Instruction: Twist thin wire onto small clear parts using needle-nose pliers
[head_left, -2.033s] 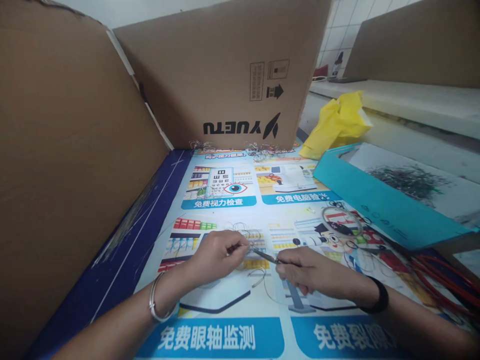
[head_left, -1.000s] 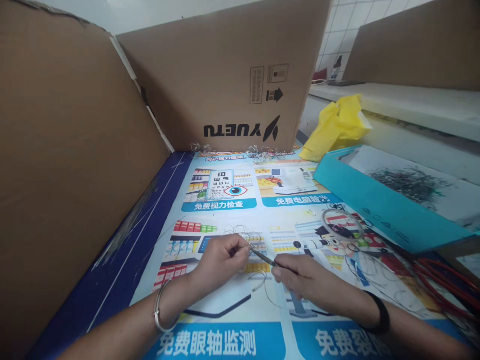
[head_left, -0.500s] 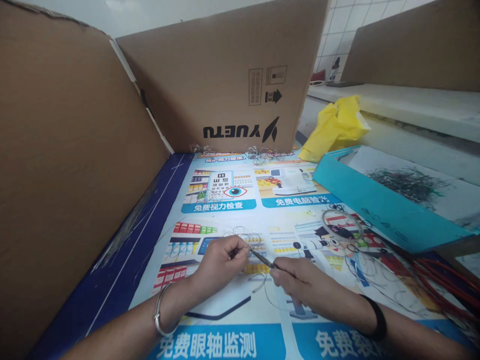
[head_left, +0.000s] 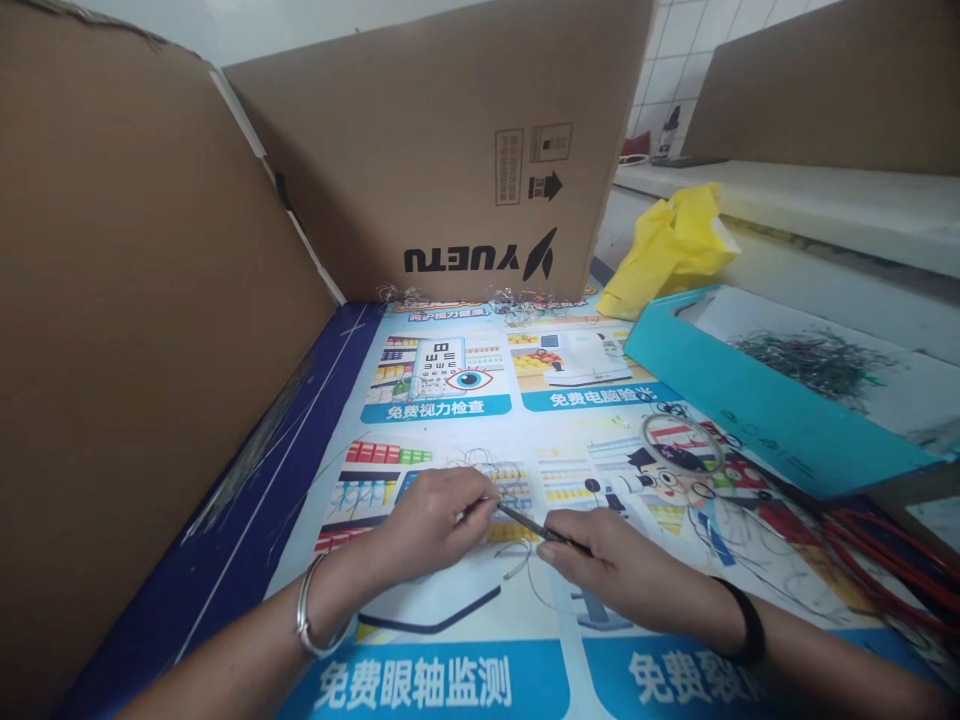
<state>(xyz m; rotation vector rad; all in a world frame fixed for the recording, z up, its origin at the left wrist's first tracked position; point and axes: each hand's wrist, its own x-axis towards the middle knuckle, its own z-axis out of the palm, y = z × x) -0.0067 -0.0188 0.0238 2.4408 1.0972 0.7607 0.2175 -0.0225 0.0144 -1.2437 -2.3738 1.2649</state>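
Note:
My left hand (head_left: 448, 515), with a silver bangle at the wrist, is closed in a pinch on thin wire (head_left: 480, 460); loose strands curl just beyond the fingers. My right hand (head_left: 604, 552), wearing a black wristband, wraps round slim dark pliers (head_left: 527, 521). Their tip points left and meets the wire at my left fingertips, and my palm hides most of the handles. Below the tip, between the hands, a pale curved strand (head_left: 517, 562) lies over the printed sheet (head_left: 525, 625).
Cardboard panels (head_left: 420, 150) stand at the left and back, with wire scraps (head_left: 517, 298) along the base. At right are a turquoise box (head_left: 750, 400) holding many short wire pieces (head_left: 817, 362), a yellow bag (head_left: 671, 250), a wire coil (head_left: 682, 445) and red cords (head_left: 877, 560).
The pliers' tip stays at my left fingertips, while my left fingers have rolled slightly further over the wire. The whole view has shifted a little.

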